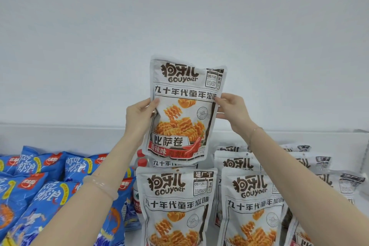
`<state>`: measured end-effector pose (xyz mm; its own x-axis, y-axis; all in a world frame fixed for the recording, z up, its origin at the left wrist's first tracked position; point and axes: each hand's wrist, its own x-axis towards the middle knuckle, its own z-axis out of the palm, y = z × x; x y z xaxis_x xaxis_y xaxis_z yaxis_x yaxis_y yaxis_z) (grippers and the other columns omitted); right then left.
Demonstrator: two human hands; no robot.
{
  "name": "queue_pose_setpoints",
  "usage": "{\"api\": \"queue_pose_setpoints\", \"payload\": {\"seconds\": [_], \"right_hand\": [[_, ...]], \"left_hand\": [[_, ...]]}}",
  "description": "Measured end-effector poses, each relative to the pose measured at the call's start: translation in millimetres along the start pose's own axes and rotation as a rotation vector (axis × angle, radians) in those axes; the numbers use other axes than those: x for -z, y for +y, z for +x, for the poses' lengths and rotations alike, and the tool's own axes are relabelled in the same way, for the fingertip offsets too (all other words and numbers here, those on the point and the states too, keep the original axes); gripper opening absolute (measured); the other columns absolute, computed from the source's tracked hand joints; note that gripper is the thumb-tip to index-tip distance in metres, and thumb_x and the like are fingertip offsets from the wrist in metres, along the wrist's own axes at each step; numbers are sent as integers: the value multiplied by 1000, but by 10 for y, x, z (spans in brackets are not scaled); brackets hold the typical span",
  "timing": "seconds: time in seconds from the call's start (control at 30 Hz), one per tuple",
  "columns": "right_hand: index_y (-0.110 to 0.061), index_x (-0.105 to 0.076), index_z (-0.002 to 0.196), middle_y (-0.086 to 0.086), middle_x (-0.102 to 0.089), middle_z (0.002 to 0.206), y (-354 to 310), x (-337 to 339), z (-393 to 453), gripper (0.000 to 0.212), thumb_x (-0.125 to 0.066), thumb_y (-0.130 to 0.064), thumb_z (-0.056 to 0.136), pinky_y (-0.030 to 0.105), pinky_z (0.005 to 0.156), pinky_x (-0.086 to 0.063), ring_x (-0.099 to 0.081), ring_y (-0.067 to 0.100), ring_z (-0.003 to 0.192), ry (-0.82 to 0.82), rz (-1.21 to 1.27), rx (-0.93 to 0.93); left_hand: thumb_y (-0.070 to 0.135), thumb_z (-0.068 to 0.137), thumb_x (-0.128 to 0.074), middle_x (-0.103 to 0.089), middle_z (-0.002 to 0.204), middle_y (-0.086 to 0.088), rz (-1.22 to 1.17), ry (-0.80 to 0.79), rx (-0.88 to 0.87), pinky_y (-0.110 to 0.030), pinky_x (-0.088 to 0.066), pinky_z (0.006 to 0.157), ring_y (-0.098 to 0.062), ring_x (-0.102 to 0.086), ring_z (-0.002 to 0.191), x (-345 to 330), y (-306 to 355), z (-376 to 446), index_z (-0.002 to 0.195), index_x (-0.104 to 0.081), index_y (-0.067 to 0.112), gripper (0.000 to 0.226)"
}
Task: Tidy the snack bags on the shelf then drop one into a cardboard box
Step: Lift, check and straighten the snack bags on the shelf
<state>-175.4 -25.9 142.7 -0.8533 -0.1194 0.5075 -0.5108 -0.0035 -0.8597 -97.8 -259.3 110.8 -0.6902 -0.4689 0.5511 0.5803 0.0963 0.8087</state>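
The white snack bag (pixel 184 110) hangs upright, long axis vertical, above the shelf's white rows (pixel 175 205), pinched at mid-height between the left hand (pixel 139 115) and right hand (pixel 232 112), equally near; no cardboard box shows

A person's left hand (pixel 139 115) and right hand (pixel 232 111) hold a white Gouyaer snack bag (pixel 184 110) upright by its side edges, raised against a pale wall (pixel 179 16). Below it, matching white bags (pixel 175 205) stand in rows on the shelf (pixel 329 138). Blue snack bags (pixel 44 195) lie heaped at left, with red-capped bottles (pixel 142 163) between the two groups.
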Motion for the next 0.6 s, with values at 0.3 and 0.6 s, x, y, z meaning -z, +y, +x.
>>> {"api": "queue_pose_setpoints", "payload": {"seconds": [0.3,0.6], "right_hand": [[-12,-70,96,1,-74,83,-80,37,70,14,-56,-13,98,27,57,-58,-71,14,62,-41,64,42],[-12,-69,98,4,-74,87,-60,89,71,13,-56,-12,98,36,68,-61,-70,20,67,-61,50,31]], "left_hand": [[9,97,-53,-70,65,27,109,-61,-260,-10,-48,64,12,-60,62,102,106,-21,109,-66,18,20],[12,94,-59,-76,79,17,175,-188,-233,-32,-55,84,-10,-67,85,261,45,98,93,-75,17,17]]}}
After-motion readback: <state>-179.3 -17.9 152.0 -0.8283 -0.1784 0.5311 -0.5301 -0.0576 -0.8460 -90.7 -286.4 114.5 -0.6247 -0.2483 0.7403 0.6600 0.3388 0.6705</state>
